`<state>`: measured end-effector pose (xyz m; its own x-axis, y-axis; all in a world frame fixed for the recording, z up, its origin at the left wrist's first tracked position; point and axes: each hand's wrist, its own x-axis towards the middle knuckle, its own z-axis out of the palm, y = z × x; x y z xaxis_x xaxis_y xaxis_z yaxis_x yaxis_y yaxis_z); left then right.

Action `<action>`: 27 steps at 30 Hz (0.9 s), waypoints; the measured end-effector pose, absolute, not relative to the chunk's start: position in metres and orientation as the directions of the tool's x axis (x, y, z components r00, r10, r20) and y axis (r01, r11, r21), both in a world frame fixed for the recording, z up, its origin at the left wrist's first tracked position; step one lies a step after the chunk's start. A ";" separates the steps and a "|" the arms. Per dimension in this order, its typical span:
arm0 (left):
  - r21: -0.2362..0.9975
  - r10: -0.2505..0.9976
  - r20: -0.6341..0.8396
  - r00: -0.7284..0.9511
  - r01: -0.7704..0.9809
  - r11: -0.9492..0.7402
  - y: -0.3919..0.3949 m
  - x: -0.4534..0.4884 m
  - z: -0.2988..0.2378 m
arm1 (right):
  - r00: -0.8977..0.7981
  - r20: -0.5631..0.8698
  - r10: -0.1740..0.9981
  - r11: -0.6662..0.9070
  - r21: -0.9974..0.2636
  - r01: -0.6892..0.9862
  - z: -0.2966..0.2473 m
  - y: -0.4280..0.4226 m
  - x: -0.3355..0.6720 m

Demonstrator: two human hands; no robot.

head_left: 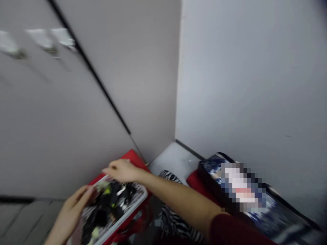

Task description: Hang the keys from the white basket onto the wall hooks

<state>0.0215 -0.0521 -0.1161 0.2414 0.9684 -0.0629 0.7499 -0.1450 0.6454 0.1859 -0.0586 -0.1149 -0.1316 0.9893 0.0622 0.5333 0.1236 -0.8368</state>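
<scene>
A plastic basket (122,217) with a pale rim and lattice sides sits tilted in the lower left of the head view, on or over something red. Dark small items (109,204) with yellow-green bits fill it, too blurred to name. My left hand (73,207) is at the basket's left edge, fingers bent over the rim. Reaching across, my right hand (121,171) has its fingers curled at the far rim. Both hands seem closed on the basket, though motion blur softens the fingers.
A grey panel with a black seam (102,88) and white hooks (42,39) rises at left, meeting a pale wall (242,78). Zebra-striped cloth (170,217) lies beside the basket. At right are a red item (199,185) and a dark-edged printed bag or box (278,217).
</scene>
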 end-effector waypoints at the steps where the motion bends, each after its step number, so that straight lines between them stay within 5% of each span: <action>1: 0.640 0.964 -0.089 0.250 0.756 -0.137 -0.049 0.010 -0.119 | -0.110 0.080 0.991 0.127 -0.824 0.552 -0.124 -0.057 0.186; 9: 0.380 0.943 0.025 0.332 0.869 -0.316 -0.062 -0.023 -0.153 | -0.217 0.124 0.968 0.237 -0.728 0.644 -0.149 -0.056 0.176; 14: 0.361 0.936 0.020 0.351 0.870 -0.334 -0.064 -0.023 -0.157 | -0.293 0.139 0.946 0.320 -0.546 0.774 -0.146 -0.063 0.156; 20: 0.439 0.942 0.032 0.333 0.843 -0.313 -0.058 -0.029 -0.157 | -0.416 0.112 0.903 0.427 -0.358 0.830 -0.138 -0.065 0.141; 23: 0.566 0.935 0.020 0.354 0.767 -0.303 -0.057 -0.030 -0.155 | -0.411 0.031 0.911 0.394 -0.359 0.846 -0.128 -0.058 0.135; 27: 0.750 0.905 -0.050 0.422 0.614 -0.245 -0.062 -0.026 -0.150 | -0.347 0.099 0.933 0.361 -0.268 0.893 -0.121 -0.043 0.122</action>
